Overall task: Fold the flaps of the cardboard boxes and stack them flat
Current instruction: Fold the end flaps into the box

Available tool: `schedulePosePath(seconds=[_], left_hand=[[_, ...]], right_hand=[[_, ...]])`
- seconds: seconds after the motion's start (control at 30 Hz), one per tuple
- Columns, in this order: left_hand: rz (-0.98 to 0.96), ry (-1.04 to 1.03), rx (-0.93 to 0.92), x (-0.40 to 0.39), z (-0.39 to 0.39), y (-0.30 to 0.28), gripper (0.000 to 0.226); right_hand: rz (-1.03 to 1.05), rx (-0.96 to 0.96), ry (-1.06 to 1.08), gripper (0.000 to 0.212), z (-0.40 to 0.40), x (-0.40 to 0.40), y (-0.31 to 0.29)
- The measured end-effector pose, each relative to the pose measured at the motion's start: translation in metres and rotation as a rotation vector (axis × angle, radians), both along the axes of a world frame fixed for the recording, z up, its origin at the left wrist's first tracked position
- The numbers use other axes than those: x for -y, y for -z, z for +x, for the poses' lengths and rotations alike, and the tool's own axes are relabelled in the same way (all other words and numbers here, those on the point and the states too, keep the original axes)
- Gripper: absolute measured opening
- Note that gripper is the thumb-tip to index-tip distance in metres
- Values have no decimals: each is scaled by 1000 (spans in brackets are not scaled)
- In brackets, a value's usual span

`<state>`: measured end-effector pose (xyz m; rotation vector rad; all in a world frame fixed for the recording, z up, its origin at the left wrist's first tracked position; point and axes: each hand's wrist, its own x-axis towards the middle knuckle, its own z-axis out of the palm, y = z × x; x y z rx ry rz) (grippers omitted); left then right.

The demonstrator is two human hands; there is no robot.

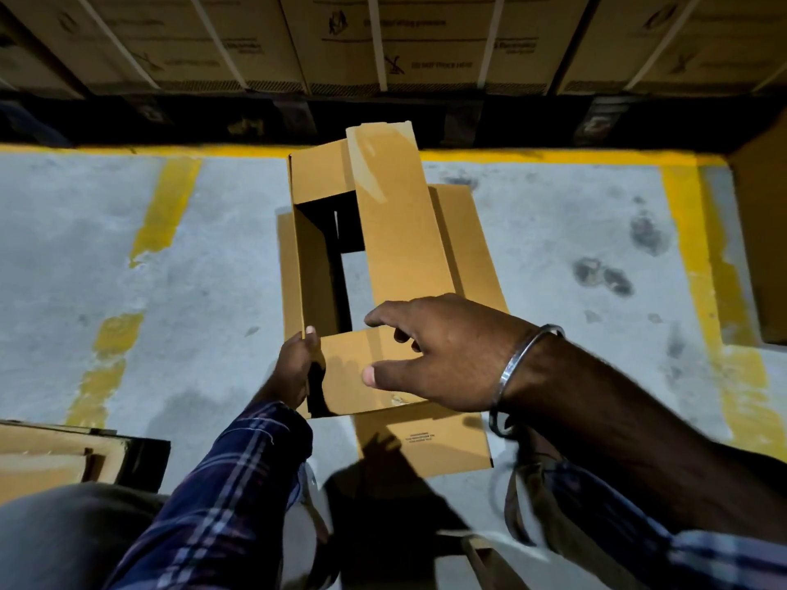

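The box (336, 266) stands on the grey floor (553, 232) in the middle of the view, open at the top, on a flat sheet of cardboard (430, 440) that lies under it. The step in hand seems to be the folding of the top flaps. The far flap (319, 172) and the long right flap (396, 215) are already turned in over the opening, and the near flap (362, 368) lies inward too. The left hand (296, 368) grips the near left corner of the box, fingers curled round the edge with one fingertip showing above it. The right hand (430, 347) hovers over the near flap with fingers spread and bent; if it touches the flap I cannot tell. I judge that the next move calls for pressing this flap down and then bringing in the left side, while the left hand keeps the box steady. Small print is on the sheet near the person, but it is too small to read. On the strapped cartons (383, 40) at the far side I can read only something like "DO NOT", with handling symbols; the rest is blurred.
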<state>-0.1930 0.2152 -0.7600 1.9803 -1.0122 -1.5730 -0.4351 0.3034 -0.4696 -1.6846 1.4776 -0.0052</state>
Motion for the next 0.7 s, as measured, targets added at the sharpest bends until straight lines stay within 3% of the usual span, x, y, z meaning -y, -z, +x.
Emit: schedulePosePath(seconds=[0.17, 0.27, 0.33, 0.43, 0.53, 0.6, 0.67, 0.7], left_hand=[[4, 58, 110, 3, -5, 1, 41], [7, 110, 194, 12, -8, 13, 61], [-9, 182, 298, 10, -24, -9, 54], [-194, 316, 548, 8, -43, -33, 31], [-454, 523, 823, 10, -55, -42, 62], [-544, 670, 754, 8, -70, -50, 48], [-431, 733, 471, -1, -89, -58, 24], [-355, 705, 294, -7, -98, -59, 22]], right_hand=[[-18, 7, 14, 65, -2, 0, -2], [-21, 12, 22, 63, -3, 0, -3], [-24, 4, 30, 62, -5, 0, -4], [-29, -9, 53, 64, -8, 0, -3], [-33, -11, 70, 62, -11, -1, -6], [-39, 5, 84, 55, -14, 1, -10], [-62, -6, 109, 54, -20, 4, -11], [-73, -25, 128, 56, -26, 6, -12]])
